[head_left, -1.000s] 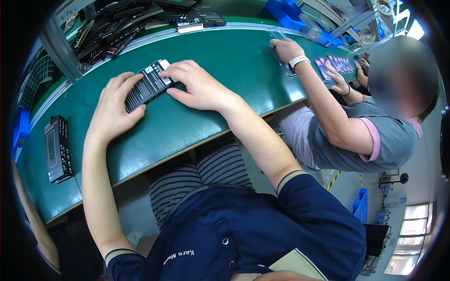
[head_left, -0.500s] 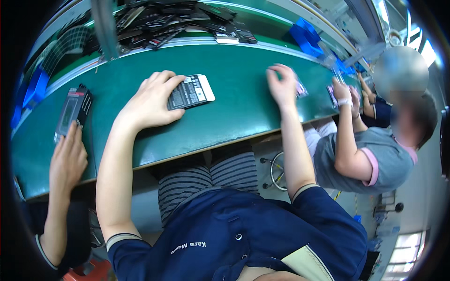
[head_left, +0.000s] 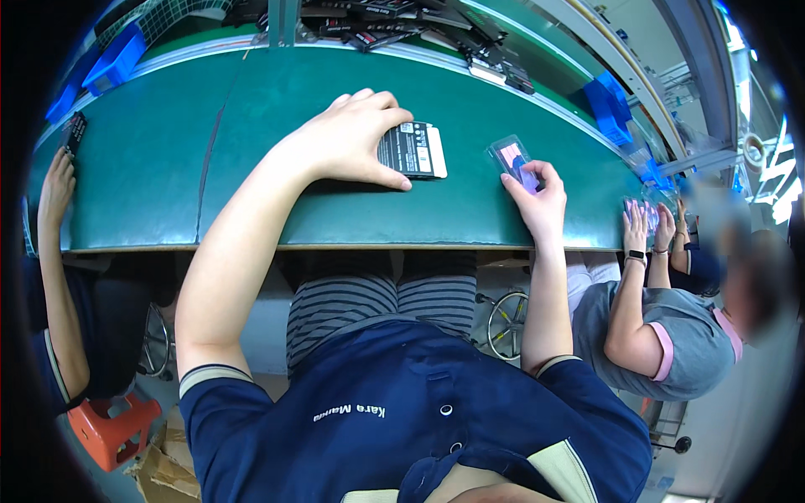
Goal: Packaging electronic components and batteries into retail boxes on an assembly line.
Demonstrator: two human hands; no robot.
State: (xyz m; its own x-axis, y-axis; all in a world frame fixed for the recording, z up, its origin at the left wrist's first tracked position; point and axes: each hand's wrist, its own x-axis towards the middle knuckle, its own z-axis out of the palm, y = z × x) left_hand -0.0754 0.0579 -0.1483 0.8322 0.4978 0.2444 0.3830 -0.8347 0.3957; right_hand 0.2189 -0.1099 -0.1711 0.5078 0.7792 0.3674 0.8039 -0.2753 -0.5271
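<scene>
My left hand (head_left: 348, 138) is closed over a flat black box (head_left: 411, 151) with white print. Its thumb lies along the near edge and its fingers on the far edge. The box lies on the green table (head_left: 285, 92), its white end flap pointing right. To the right of it, my right hand (head_left: 541, 201) pinches the near end of a clear plastic pack (head_left: 510, 158). Something pink and purple shows inside the pack. Box and pack are apart, with a stretch of green table between them.
Black boxes (head_left: 457, 29) are heaped on the shelf behind the table. Blue bins (head_left: 608, 109) stand at the far right and far left. A co-worker's hands (head_left: 641, 226) handle pinkish packs at right. At left, another person's hand (head_left: 56, 189) touches a black box (head_left: 74, 134).
My right hand, blurred beside the clear pack before, now pinches it. My left hand stays on the black box. The whole view has shifted, and the right co-worker's hands are lower, at the table.
</scene>
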